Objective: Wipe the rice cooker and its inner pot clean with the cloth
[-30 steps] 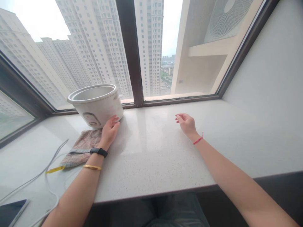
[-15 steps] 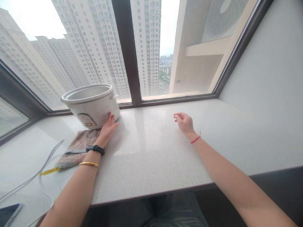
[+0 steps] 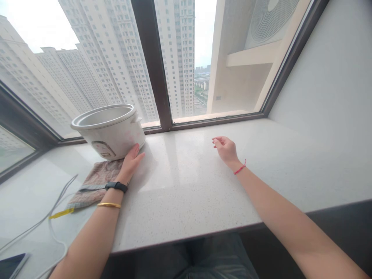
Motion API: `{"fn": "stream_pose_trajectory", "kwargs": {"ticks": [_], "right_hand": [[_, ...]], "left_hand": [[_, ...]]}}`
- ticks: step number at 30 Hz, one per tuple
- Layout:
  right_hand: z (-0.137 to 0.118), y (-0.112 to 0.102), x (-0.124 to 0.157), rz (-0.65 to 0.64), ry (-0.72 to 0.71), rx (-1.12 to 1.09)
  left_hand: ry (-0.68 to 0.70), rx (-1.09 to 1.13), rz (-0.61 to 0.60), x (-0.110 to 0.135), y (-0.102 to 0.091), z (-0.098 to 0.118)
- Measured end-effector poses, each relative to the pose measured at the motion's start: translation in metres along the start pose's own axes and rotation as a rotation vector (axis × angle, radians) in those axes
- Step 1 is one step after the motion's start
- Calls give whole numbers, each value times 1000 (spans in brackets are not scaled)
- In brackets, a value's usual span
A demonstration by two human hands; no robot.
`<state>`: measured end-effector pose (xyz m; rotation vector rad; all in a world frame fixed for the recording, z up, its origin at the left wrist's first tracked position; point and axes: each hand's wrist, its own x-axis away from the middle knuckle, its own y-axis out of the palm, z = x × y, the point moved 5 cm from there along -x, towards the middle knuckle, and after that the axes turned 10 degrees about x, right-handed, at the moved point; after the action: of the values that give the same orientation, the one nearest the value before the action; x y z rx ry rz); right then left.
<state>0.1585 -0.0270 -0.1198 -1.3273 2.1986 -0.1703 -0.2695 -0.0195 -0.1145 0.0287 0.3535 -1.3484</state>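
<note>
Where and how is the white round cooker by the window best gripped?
Probably by the small white side handle on the right of the white round cooker, approached from the right: it juts out below the wide rim, and the cooker stands mouth upward. No left handle shows.

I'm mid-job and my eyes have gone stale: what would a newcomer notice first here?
Probably the white cooker, lidless, at the left by the window, with the left hand at its lower right side. Next, the tall buildings outside, filling much of the upper left. Then the right hand, fingers curled, right of centre over the pale counter, a red bracelet at its wrist.
</note>
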Motion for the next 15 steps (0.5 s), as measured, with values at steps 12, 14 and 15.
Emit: {"fn": "stream_pose_trajectory", "kwargs": {"ticks": [12, 14, 15], "right_hand": [[-4, 0, 3, -5, 4, -8], [-4, 0, 3, -3, 5, -13], [-5, 0, 4, -2, 6, -16]], "left_hand": [[167, -67, 2, 37, 16, 42], [149, -36, -6, 40, 20, 45], [141, -30, -8, 41, 21, 46]]}}
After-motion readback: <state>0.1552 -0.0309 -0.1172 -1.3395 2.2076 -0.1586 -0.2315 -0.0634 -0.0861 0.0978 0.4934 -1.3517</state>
